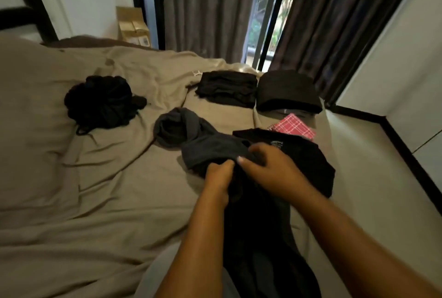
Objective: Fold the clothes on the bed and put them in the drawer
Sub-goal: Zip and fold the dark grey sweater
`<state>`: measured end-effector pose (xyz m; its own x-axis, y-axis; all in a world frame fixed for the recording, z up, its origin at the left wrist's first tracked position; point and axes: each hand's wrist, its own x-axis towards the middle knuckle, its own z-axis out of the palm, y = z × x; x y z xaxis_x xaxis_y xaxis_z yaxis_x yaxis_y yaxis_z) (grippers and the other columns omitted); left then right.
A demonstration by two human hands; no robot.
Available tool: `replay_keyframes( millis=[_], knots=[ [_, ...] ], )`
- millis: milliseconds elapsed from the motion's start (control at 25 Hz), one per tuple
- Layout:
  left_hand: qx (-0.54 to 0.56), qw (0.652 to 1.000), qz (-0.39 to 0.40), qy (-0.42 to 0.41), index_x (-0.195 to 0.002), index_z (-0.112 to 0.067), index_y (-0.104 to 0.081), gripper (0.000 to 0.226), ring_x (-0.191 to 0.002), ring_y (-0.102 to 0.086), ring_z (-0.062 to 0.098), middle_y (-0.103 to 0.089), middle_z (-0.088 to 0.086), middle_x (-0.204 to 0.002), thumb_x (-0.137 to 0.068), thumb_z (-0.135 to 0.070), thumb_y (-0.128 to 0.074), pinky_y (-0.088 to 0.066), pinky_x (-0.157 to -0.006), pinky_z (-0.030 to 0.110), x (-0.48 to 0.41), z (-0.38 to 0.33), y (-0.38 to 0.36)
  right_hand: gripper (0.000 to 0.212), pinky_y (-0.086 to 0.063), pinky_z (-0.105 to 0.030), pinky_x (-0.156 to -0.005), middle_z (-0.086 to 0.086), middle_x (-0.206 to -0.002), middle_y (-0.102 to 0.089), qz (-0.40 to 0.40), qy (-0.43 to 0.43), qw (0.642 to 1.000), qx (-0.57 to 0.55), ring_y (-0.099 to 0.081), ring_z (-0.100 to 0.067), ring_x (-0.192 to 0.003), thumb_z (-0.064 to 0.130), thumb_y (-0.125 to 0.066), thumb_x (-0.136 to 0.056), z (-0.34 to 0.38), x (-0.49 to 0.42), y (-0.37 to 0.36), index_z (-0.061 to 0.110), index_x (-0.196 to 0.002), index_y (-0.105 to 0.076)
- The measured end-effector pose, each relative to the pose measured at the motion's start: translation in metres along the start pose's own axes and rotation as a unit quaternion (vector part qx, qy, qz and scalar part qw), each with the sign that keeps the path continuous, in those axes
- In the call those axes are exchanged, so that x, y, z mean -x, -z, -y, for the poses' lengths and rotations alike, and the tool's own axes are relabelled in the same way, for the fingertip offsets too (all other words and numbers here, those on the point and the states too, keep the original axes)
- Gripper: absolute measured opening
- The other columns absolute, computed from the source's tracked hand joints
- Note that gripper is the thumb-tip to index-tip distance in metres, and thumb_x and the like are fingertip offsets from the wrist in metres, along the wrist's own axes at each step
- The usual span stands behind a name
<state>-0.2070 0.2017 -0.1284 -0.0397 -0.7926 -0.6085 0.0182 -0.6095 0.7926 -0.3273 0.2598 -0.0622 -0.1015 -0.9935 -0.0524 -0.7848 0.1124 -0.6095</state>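
Note:
A dark grey garment lies crumpled on the bed, stretching from the middle toward me. My left hand grips a bunch of its cloth, and my right hand pinches the same garment just beside it. A black shirt lies flat under and to the right of my hands. A red checked cloth lies folded behind it. Two folded dark piles sit at the far edge: one black, one dark brown. A black bundle lies unfolded at the left.
The bed has a rumpled tan cover. Grey curtains and a window stand behind it. A cardboard box leans in the far corner. A pale floor strip and a white wall run along the right.

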Motion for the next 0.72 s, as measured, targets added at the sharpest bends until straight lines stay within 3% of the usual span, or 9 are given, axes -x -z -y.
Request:
replay_keyframes(
  millis=[40, 120, 200, 280, 440, 520, 600, 640, 720],
  knots=[
    [-0.014, 1.000, -0.015, -0.016, -0.121, -0.004, -0.057, 0.043, -0.104, -0.059, 0.036, -0.059, 0.016, -0.123, -0.090, -0.034, -0.059, -0.052, -0.092, 0.040, 0.001, 0.005, -0.002, 0.053, -0.051, -0.034, -0.091, -0.002, -0.125, -0.065, -0.008, -0.028, 1.000, 0.007, -0.063, -0.020, -0.112, 0.054, -0.069, -0.089, -0.024, 0.019, -0.022, 0.021, -0.130, -0.062],
    [-0.110, 0.992, -0.032, -0.048, -0.137, -0.005, -0.054, 0.069, -0.119, -0.054, 0.039, -0.049, 0.019, -0.144, -0.080, -0.044, -0.061, -0.049, -0.105, 0.046, 0.000, 0.017, -0.002, 0.050, -0.054, -0.037, -0.090, -0.006, -0.122, -0.066, -0.009, -0.079, 0.997, 0.008, -0.065, -0.023, -0.110, 0.048, -0.072, -0.089, -0.070, 0.051, -0.062, 0.020, -0.128, -0.062],
    [-0.178, 0.982, -0.018, -0.067, -0.146, -0.007, -0.046, 0.066, -0.128, -0.049, 0.040, -0.043, 0.019, -0.151, -0.091, -0.040, -0.061, -0.045, -0.110, 0.047, 0.001, 0.019, 0.000, 0.042, -0.052, -0.032, -0.084, -0.007, -0.118, -0.067, -0.033, -0.093, 0.995, -0.027, -0.066, -0.023, -0.106, 0.043, -0.068, -0.093, -0.097, 0.073, -0.088, 0.019, -0.127, -0.063],
    [-0.180, 0.978, 0.027, -0.099, -0.146, -0.006, -0.046, 0.058, -0.126, -0.052, 0.039, -0.049, 0.018, -0.147, -0.097, -0.034, -0.059, -0.046, -0.108, 0.046, 0.014, 0.023, -0.003, 0.029, -0.052, -0.031, -0.076, -0.003, -0.104, -0.070, -0.097, -0.108, 0.985, -0.092, -0.068, -0.018, -0.094, 0.042, -0.059, -0.100, -0.101, 0.088, -0.095, 0.020, -0.113, -0.071],
    [-0.224, 0.963, 0.098, -0.115, -0.147, -0.008, -0.043, 0.067, -0.128, -0.052, 0.035, -0.050, 0.009, -0.144, -0.093, -0.035, -0.070, -0.051, -0.094, 0.042, 0.053, 0.033, -0.008, 0.045, -0.045, -0.032, -0.057, 0.001, -0.070, -0.066, -0.103, -0.156, 0.978, -0.089, -0.064, -0.014, -0.066, 0.052, -0.050, -0.102, -0.099, 0.105, -0.068, 0.018, -0.077, -0.067],
    [-0.363, 0.918, 0.102, -0.121, -0.148, -0.007, -0.042, 0.072, -0.131, -0.049, 0.036, -0.047, 0.011, -0.147, -0.090, -0.035, -0.074, -0.048, -0.102, 0.041, 0.056, 0.037, -0.010, 0.032, -0.048, -0.032, -0.064, 0.004, -0.077, -0.067, -0.038, -0.158, 0.982, -0.093, -0.066, -0.017, -0.074, 0.048, -0.062, -0.097, -0.110, 0.111, -0.060, 0.020, -0.082, -0.065],
    [-0.516, 0.844, 0.101, -0.106, -0.152, -0.007, -0.036, 0.076, -0.137, -0.042, 0.037, -0.040, 0.016, -0.154, -0.092, -0.038, -0.071, -0.038, -0.114, 0.042, 0.065, 0.041, -0.011, 0.020, -0.051, -0.033, -0.075, 0.006, -0.091, -0.067, 0.035, -0.151, 0.987, -0.047, -0.066, -0.017, -0.086, 0.041, -0.072, -0.092, -0.123, 0.123, -0.060, 0.022, -0.093, -0.065],
    [-0.542, 0.829, 0.097, -0.097, -0.153, -0.007, -0.034, 0.077, -0.138, -0.040, 0.038, -0.037, 0.017, -0.156, -0.093, -0.039, -0.070, -0.035, -0.116, 0.043, 0.069, 0.043, -0.010, 0.021, -0.053, -0.035, -0.077, 0.004, -0.093, -0.068, 0.039, -0.147, 0.988, -0.017, -0.066, -0.018, -0.087, 0.040, -0.072, -0.092, -0.129, 0.129, -0.062, 0.020, -0.094, -0.066],
    [-0.518, 0.846, 0.059, -0.116, -0.151, -0.006, -0.039, 0.073, -0.136, -0.044, 0.038, -0.040, 0.018, -0.153, -0.093, -0.040, -0.068, -0.038, -0.113, 0.043, 0.081, 0.040, -0.007, 0.025, -0.052, -0.035, -0.075, -0.001, -0.086, -0.068, -0.011, -0.146, 0.989, -0.012, -0.066, -0.021, -0.081, 0.040, -0.068, -0.094, -0.131, 0.139, -0.058, 0.016, -0.090, -0.066]
  ],
)
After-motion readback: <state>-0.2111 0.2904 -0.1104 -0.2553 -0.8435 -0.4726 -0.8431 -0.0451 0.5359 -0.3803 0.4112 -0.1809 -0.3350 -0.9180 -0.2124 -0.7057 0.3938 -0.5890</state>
